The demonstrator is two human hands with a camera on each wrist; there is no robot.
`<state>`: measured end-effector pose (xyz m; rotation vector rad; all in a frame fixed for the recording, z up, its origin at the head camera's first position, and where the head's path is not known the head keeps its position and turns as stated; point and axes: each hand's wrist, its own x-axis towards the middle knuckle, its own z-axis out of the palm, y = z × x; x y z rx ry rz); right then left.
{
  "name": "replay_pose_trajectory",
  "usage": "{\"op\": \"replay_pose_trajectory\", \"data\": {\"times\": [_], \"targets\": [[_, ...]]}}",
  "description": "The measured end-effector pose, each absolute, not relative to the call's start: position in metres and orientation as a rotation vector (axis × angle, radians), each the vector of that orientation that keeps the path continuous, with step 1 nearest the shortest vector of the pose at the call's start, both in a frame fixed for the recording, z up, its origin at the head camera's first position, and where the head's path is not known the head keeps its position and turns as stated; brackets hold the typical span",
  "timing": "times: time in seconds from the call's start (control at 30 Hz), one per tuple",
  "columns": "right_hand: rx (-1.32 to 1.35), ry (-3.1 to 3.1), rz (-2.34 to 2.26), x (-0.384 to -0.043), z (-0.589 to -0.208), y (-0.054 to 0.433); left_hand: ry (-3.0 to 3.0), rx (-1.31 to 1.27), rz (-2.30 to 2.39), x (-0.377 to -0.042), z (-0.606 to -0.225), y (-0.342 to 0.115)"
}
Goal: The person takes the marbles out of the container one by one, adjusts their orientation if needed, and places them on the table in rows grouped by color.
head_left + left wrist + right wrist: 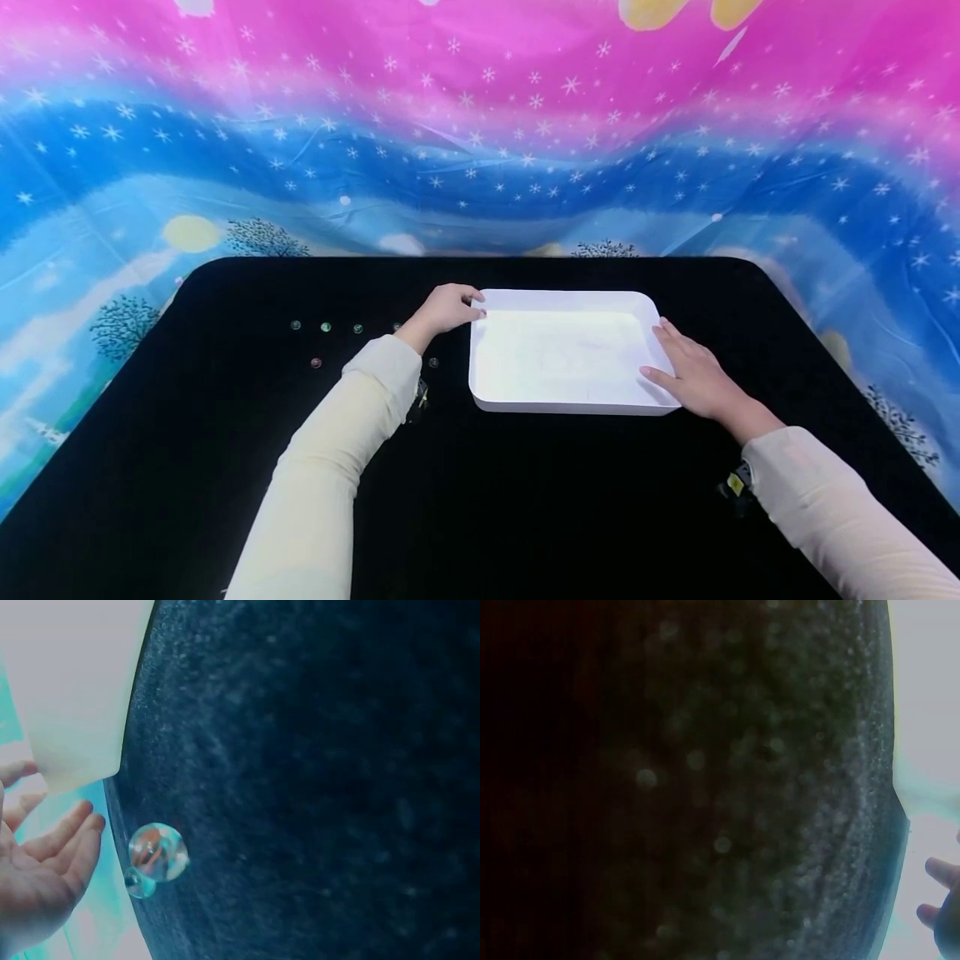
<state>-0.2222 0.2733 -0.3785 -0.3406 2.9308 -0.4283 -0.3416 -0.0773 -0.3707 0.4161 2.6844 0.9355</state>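
Observation:
A shallow white rectangular tray (566, 408) lies on the black table, with nothing visible inside it. At its upper left corner my left hand (444, 308) pinches the rim between thumb and fingers. On the opposite side my right hand (693, 371) holds the right wall, thumb over the rim and fingers along the outside. In the left wrist view the left hand (45, 877) shows at the tray's corner (82, 735), its lower fingers off the wall. Only a few fingertips of the right hand (945, 904) appear in the right wrist view, beside the tray (930, 712).
Several small glass marbles lie left of the tray, among them a green marble (326, 327) and a reddish marble (316, 362). A clear marble (159, 852) with an orange swirl shows up close. Behind the black table (525, 500) hangs a colourful patterned cloth (465, 158).

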Motion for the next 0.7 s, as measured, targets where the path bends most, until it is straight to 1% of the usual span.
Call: {"op": "replay_pose_trajectory", "data": {"times": [0.37, 0.7], "targets": [[-0.353, 2.936, -0.438, -0.222, -0.379, 0.273, 2.776, 0.399, 0.573, -0.344, -0.366, -0.059], [-0.366, 2.950, -0.431, -0.222, -0.380, 0.273, 2.807, 0.338, 0.545, -0.345, -0.371, -0.053]]}}
